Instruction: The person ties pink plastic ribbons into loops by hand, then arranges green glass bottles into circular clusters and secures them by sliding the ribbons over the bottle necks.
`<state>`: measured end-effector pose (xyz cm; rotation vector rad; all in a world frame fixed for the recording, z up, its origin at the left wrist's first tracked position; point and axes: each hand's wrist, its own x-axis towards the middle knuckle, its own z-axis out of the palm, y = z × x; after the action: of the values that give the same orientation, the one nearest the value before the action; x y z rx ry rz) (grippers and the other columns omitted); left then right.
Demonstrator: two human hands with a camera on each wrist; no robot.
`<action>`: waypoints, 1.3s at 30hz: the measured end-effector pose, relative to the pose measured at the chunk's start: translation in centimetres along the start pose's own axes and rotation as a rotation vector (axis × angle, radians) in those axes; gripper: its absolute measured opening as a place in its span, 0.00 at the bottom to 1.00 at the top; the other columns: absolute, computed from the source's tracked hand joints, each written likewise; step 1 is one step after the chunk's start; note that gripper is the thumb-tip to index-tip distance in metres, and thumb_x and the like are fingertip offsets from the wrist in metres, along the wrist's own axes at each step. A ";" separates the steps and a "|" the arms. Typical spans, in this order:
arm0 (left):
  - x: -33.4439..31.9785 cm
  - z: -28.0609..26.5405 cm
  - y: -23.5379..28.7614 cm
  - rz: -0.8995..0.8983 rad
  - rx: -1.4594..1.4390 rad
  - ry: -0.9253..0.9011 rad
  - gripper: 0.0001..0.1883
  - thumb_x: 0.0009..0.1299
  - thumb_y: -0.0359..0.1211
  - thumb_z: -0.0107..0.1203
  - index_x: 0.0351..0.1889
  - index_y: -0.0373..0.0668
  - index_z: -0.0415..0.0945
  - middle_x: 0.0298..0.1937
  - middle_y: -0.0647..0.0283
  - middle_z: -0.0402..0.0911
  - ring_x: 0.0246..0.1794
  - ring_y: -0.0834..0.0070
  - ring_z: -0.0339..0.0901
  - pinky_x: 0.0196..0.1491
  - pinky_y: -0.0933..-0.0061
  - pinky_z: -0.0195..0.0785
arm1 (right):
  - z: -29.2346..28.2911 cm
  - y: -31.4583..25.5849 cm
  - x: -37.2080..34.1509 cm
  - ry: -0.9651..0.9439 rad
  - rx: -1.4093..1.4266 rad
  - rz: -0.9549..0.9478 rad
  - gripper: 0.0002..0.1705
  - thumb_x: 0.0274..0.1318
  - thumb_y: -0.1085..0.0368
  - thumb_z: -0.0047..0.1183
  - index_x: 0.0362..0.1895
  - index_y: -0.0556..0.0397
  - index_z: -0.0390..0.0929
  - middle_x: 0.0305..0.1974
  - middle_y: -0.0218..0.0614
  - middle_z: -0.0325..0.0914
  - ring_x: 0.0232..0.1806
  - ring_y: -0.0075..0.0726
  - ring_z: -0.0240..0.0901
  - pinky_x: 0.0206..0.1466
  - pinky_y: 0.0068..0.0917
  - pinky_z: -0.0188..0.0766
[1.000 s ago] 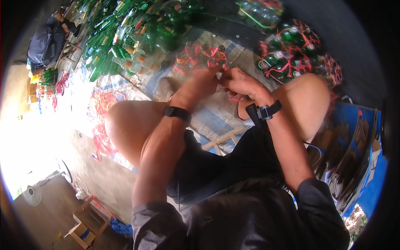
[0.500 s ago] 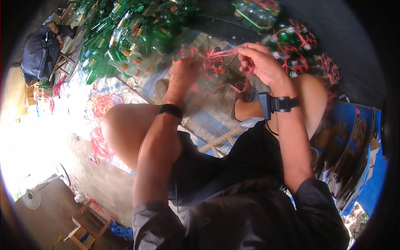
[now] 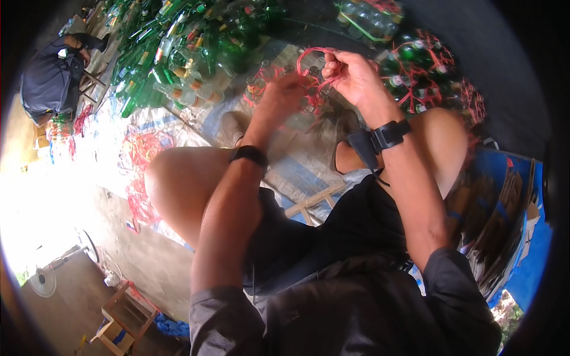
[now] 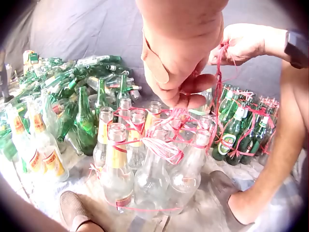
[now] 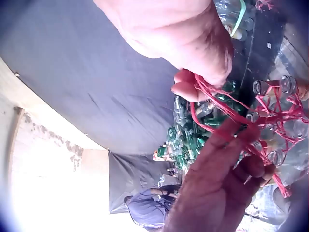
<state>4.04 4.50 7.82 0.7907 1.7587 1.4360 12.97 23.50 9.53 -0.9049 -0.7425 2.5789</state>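
Fingers of the right hand [image 3: 359, 80]: pinched together on pink twine [image 5: 223, 105]. Fingers of the left hand [image 3: 282, 96]: bent, close against the same strand in the right-wrist view; blurred from the head, so whether they grip it cannot be told. Principal item: one cluster of clear glass bottles [image 4: 152, 181], upright on the striped sheet [image 3: 317, 172] over the floor, set between the two shoes [image 4: 224, 191] and under the hands. Fittings: pink strands webbed among the necks, a bunched hank at the near side, a further strand round the bodies low down. Change noted: a second ago both hands meet over the cluster; half a second ago they stand well apart with the twine drawn nearly straight between them; now they are nearer one another, and the strand bows up in a loose arc at the right hand. Assessment: the arc suggests slack taken up for a loop or another pass rather than a pull to tighten; the lashing looks well advanced, its free end probably not yet secured. Adjacent stock: a bound group of green bottles [image 4: 236, 137] to the right, standing, with similar pink lashing; a heap of loose bottles [image 4: 58, 96] to the left, mostly green, lying at all angles.
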 end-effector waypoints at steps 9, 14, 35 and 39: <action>0.6 1.4 -2.2 0.074 0.119 0.007 0.10 0.65 0.33 0.62 0.37 0.36 0.86 0.28 0.58 0.85 0.26 0.77 0.80 0.31 0.68 0.73 | -2.8 3.3 4.0 0.097 0.063 -0.045 0.07 0.70 0.74 0.46 0.46 0.67 0.74 0.40 0.47 0.79 0.39 0.43 0.76 0.48 0.43 0.81; 1.5 1.2 -4.0 0.007 0.238 0.081 0.08 0.63 0.32 0.61 0.32 0.36 0.84 0.23 0.52 0.82 0.25 0.67 0.81 0.32 0.63 0.74 | -3.2 4.3 4.0 0.083 -0.075 -0.112 0.07 0.66 0.78 0.46 0.45 0.63 0.74 0.40 0.47 0.80 0.42 0.47 0.82 0.54 0.49 0.86; 2.1 4.0 -4.2 -0.035 0.954 0.137 0.07 0.67 0.35 0.57 0.35 0.44 0.85 0.38 0.49 0.88 0.40 0.50 0.87 0.44 0.51 0.80 | -3.2 5.8 5.5 0.054 -1.042 -0.449 0.22 0.64 0.79 0.41 0.60 0.62 0.77 0.55 0.50 0.83 0.57 0.44 0.82 0.62 0.35 0.79; 1.5 4.0 -2.9 -0.076 1.029 0.094 0.08 0.66 0.36 0.60 0.36 0.43 0.84 0.38 0.49 0.88 0.41 0.53 0.88 0.45 0.54 0.81 | -3.7 5.2 5.0 -0.008 -1.455 -0.693 0.23 0.60 0.79 0.42 0.57 0.58 0.81 0.53 0.51 0.84 0.57 0.48 0.82 0.61 0.37 0.78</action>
<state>6.51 7.39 4.23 1.1303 2.5662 0.4277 11.00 22.85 1.68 -0.6658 -2.4418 1.1524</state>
